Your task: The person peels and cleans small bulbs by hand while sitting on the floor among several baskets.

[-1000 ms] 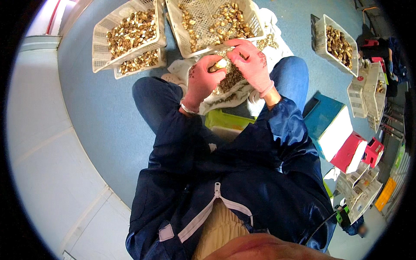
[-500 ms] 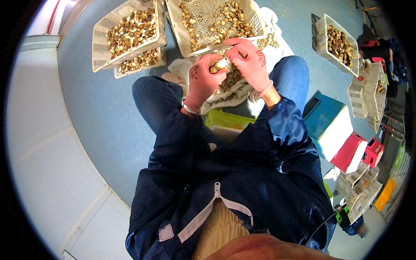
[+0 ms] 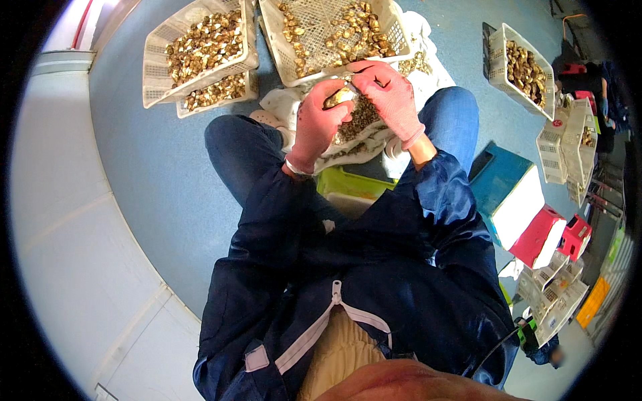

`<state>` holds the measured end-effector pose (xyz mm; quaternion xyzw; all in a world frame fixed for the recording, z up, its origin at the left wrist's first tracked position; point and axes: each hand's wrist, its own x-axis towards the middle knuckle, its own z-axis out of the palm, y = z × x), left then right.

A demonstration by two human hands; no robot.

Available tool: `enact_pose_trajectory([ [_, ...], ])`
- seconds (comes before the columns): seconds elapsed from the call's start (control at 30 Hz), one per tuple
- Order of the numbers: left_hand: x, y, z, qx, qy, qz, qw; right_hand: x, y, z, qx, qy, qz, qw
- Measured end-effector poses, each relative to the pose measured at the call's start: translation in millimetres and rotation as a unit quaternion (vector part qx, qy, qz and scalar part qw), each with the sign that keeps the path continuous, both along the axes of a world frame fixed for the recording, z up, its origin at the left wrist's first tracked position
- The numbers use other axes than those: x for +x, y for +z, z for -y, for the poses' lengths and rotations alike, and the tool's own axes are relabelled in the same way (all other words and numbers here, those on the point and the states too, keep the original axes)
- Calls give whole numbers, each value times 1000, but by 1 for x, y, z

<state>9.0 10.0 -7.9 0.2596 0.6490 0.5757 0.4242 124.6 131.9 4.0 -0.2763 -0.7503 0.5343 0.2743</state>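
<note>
Pink knit gloves cover both of my hands, which meet over a white cloth (image 3: pixel 428 83) between my knees. My left hand (image 3: pixel 313 127) is closed around a pale, brown-mottled mushroom (image 3: pixel 340 98), its whitish end turned toward the right hand. Beside it, my right hand (image 3: pixel 389 99) has its fingers curled and pressed together near the mushroom; what they grip, if anything, is hidden. Small brown trimmings (image 3: pixel 363 115) lie heaped on the cloth under the hands. Just beyond stands a white plastic basket (image 3: pixel 270 41) with mushrooms scattered in it.
At the far left, a white basket (image 3: pixel 152 77) of mushrooms rests over another one. A crate (image 3: pixel 497 53) of mushrooms stands far right. Low green stool (image 3: pixel 348 183) between my legs; blue stool (image 3: pixel 491 184) and red stool (image 3: pixel 535 237) on the right. White wall on the left.
The mushroom has turned slightly in my left hand. My right hand has shifted a little to the right and down, its fingers still curled.
</note>
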Motion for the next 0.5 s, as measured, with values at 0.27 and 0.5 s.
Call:
enact_pose_trajectory([
  [0.27, 1, -10, 2, 132, -4, 83, 988, 0, -1, 3, -75, -36, 13, 996],
  [0.5, 0, 0, 2, 137, 26, 187, 973, -1, 3, -1, 18, -22, -8, 1000],
])
